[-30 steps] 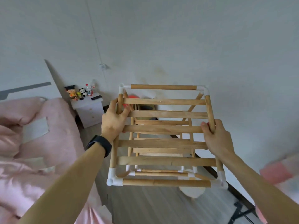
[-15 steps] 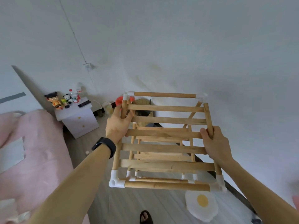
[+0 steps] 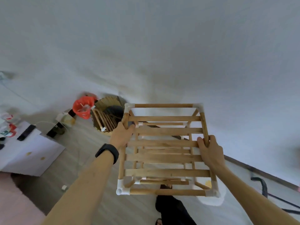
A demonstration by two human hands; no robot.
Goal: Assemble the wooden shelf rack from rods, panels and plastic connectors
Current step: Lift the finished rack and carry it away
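Observation:
The wooden shelf rack (image 3: pixel 165 145) hangs in the air in front of me, seen from above: round rods, flat slats and white plastic corner connectors (image 3: pixel 122 189), with a second slatted tier visible beneath. My left hand (image 3: pixel 122 134) grips the left side rod near its far end. My right hand (image 3: pixel 208 151) grips the right side rod about midway. A black band sits on my left wrist.
A woven basket (image 3: pixel 106 103) with more rods stands by the wall, beside a red plastic bag (image 3: pixel 83 107). A white bedside cabinet (image 3: pixel 30 151) is at left, pink bedding at lower left. An egg-shaped mat (image 3: pixel 212 200) lies below the rack. Black cable at right.
The view has swung right: the cabinet and bedding slid left, and the basket and red bag came into sight. Both hands keep their grips on the rack, which is carried toward the wall.

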